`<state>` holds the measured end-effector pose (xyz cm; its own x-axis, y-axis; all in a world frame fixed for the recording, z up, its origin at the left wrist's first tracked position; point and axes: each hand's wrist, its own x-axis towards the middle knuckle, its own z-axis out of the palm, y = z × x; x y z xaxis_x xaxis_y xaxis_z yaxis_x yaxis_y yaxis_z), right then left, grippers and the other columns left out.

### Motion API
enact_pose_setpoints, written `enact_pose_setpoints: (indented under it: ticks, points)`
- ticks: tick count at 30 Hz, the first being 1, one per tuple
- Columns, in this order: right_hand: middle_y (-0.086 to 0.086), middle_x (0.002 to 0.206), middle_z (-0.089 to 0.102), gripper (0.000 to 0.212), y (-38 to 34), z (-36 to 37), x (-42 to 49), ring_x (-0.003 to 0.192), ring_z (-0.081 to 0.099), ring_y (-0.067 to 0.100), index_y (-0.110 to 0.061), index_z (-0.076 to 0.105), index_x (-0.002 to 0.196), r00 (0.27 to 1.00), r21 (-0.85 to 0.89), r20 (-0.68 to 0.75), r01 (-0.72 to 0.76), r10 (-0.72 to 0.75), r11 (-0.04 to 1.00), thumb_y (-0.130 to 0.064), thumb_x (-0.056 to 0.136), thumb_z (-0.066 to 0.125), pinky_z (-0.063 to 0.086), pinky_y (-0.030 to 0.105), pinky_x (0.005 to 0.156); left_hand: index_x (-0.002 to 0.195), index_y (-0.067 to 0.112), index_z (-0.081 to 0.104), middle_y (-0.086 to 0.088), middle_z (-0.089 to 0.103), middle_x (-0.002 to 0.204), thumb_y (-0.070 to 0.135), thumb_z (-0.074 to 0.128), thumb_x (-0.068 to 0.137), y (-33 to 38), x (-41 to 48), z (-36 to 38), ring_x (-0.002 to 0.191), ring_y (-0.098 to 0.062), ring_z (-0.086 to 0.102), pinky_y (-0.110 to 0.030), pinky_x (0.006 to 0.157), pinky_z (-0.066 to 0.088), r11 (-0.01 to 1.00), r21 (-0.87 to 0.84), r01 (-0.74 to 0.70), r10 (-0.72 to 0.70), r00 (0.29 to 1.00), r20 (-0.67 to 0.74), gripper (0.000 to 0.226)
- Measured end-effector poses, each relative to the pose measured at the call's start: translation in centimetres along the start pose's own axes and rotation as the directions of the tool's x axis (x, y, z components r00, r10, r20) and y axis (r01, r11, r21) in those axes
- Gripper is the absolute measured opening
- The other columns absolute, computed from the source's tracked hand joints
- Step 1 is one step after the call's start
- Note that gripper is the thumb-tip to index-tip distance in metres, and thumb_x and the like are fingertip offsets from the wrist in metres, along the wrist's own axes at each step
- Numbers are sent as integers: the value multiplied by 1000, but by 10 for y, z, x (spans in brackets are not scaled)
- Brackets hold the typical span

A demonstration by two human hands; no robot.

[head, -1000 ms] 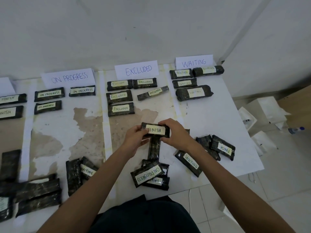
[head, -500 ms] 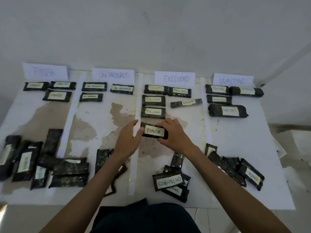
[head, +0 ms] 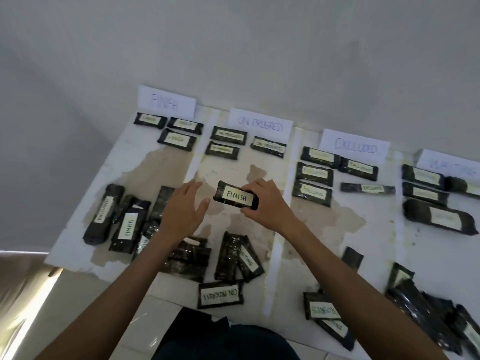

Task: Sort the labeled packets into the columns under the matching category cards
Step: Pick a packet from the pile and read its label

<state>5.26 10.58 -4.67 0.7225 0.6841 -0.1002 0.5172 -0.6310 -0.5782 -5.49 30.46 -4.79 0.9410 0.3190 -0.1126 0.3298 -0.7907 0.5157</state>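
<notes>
Pinched in the right hand [head: 267, 203] by its right end is a FINISH packet [head: 235, 196], thumb below and fingers over the top edge, label facing up and readable. It hangs above the board [head: 376, 229], over the ON PROGRESS column rather than its own. Just left of the grip, the left hand [head: 181, 211] is spread with fingers apart, holding nothing and not touching the packet.

The FINISH card [head: 166, 103] stands up and to the left of the grip, with three FINISH packets [head: 177, 137] lying under it; bare board shows just below the lowest of them. That looks like the spot to aim for. To do it well, I would carry the packet left and away past the open hand, keep the label up and level, and lay it square below that row, without touching it. Clearing the loose pile [head: 124, 222] down and left of the grip matters too, since a low pass could drag those packets.
</notes>
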Motion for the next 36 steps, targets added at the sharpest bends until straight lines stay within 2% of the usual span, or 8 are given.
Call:
enact_pose_setpoints:
  ticks: [11, 17, 20, 24, 28, 36]
  points:
    - [4, 111, 55, 49, -71, 56, 115, 99, 44, 23, -18, 56, 122, 999, -32, 32, 2, -1, 999, -32, 78, 70, 42, 36, 87, 137, 5, 41, -19, 41, 143, 18, 56, 88, -118, 66, -58, 132, -34, 36, -46, 108, 31, 995, 91, 50, -50, 999, 4, 53]
    - [5, 109, 57, 47, -99, 102, 179, 97, 48, 25, -18, 58, 120, 1000, -71, 17, -11, 13, 997, -31, 76, 70, 43, 38, 85, 140, 6, 36, -18, 33, 148, 22, 56, 88, -180, 111, -68, 135, -35, 30, -47, 110, 28, 989, 126, 82, -89, 995, 53, 57]
    - [6, 114, 56, 49, -111, 122, 211, 103, 47, 27, -19, 56, 123, 1000, -100, 3, -26, 27, 995, -31, 77, 69, 41, 40, 86, 142, 4, 32, -19, 28, 150, 26, 54, 90, -208, 130, -70, 138, -36, 26, -48, 112, 26, 985, 130, 116, -126, 990, 69, 61]
    - [7, 121, 54, 51, -121, 144, 254, 110, 45, 28, -18, 54, 127, 1000, -166, -14, -25, 23, 986, -32, 80, 66, 35, 40, 90, 141, -1, 30, -23, 27, 150, 24, 55, 89, -234, 151, -71, 138, -38, 24, -48, 112, 24, 979, 134, 153, -160, 986, 46, 63]
    - [5, 125, 50, 47, -132, 161, 293, 114, 41, 27, -18, 52, 126, 1000, -198, -3, -12, 12, 980, -33, 82, 63, 30, 39, 92, 138, -7, 31, -28, 30, 145, 22, 57, 87, -256, 165, -71, 134, -43, 28, -48, 110, 24, 981, 148, 128, -137, 989, 57, 64]
    - [5, 126, 52, 46, -143, 183, 335, 114, 42, 26, -18, 52, 125, 999, -284, -42, -11, -1, 959, -34, 83, 62, 28, 39, 95, 137, -6, 34, -24, 30, 148, 18, 59, 86, -273, 166, -64, 134, -40, 29, -51, 106, 31, 989, 117, 94, -97, 995, 23, 62]
